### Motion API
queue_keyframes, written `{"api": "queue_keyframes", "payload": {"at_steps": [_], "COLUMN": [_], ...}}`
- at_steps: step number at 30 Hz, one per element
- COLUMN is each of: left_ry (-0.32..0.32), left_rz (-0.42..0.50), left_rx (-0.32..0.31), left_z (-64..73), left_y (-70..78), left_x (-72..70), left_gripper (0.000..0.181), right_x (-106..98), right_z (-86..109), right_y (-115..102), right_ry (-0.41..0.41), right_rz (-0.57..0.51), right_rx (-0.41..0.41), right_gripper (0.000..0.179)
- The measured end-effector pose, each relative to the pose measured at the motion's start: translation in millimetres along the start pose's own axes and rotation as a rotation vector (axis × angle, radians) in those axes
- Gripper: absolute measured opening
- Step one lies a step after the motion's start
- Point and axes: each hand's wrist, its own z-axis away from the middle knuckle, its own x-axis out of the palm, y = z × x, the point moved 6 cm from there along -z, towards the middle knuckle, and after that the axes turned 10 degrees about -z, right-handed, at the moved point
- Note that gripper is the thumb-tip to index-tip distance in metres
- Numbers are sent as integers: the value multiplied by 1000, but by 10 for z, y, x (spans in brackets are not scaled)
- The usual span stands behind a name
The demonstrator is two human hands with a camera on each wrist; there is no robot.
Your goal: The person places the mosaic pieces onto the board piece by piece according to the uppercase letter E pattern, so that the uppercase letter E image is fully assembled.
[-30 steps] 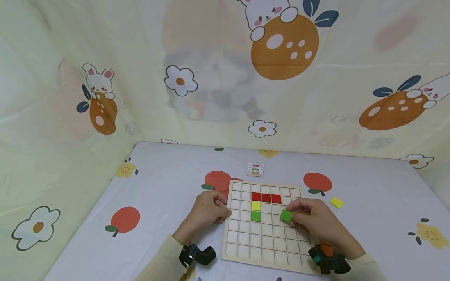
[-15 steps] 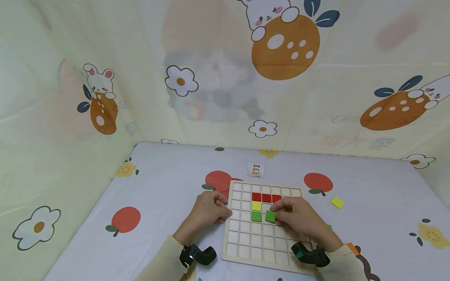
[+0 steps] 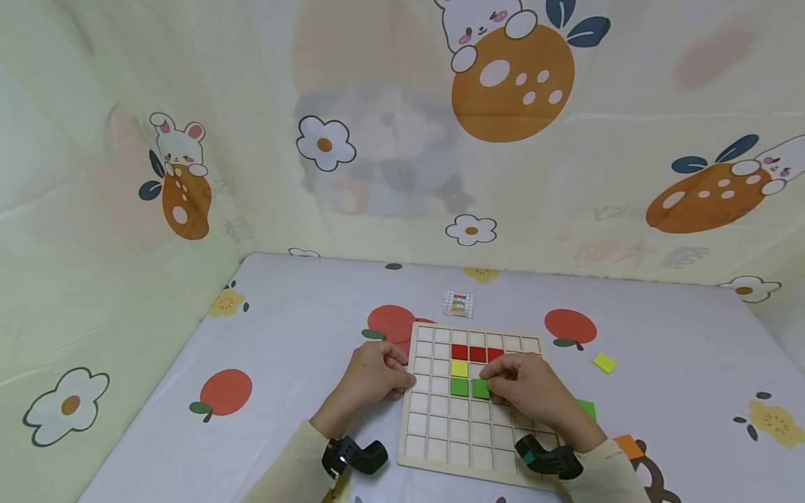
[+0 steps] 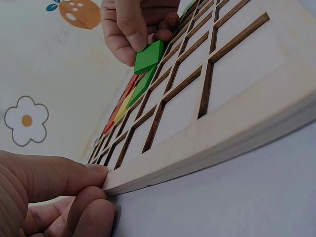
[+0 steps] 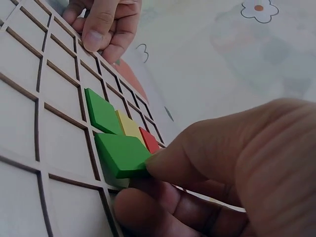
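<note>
My right hand [image 3: 531, 395] pinches a green square tile [image 5: 122, 157] between thumb and fingers. The tile is tilted over a cell of the wooden grid board [image 3: 440, 424], beside a seated green tile [image 3: 459, 387]. Above that seated tile lie a yellow tile [image 3: 459, 368] and a row of red tiles [image 3: 477, 355]. With its thumb on the rim, my left hand [image 3: 371, 374] holds the board's left edge; its other fingers are curled against the side, as the left wrist view shows.
Behind the board lies a small pattern card [image 3: 459, 304]. To the right are a loose yellow tile [image 3: 604, 362], a green tile [image 3: 588, 408] partly behind the right wrist, and an orange tile [image 3: 629, 446]. A printed cloth wall [image 3: 390, 237] rises behind the table.
My right hand has carried the green tile leftward across the board to the cell beside the seated green one. Loose green and orange tiles have come into view. The left hand stays put.
</note>
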Motion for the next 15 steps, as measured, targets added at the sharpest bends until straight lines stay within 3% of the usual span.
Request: {"api": "queue_keyframes", "payload": {"at_steps": [15], "left_ry": [-4], "left_rz": [8], "left_rx": [-6], "left_z": [-11], "left_y": [-10], "left_x": [4], "left_gripper": [22], "right_x": [8], "right_z": [-7], "right_y": [-35], "right_ry": [26], "right_rz": [92], "right_rx": [-14], "right_gripper": [7]}}
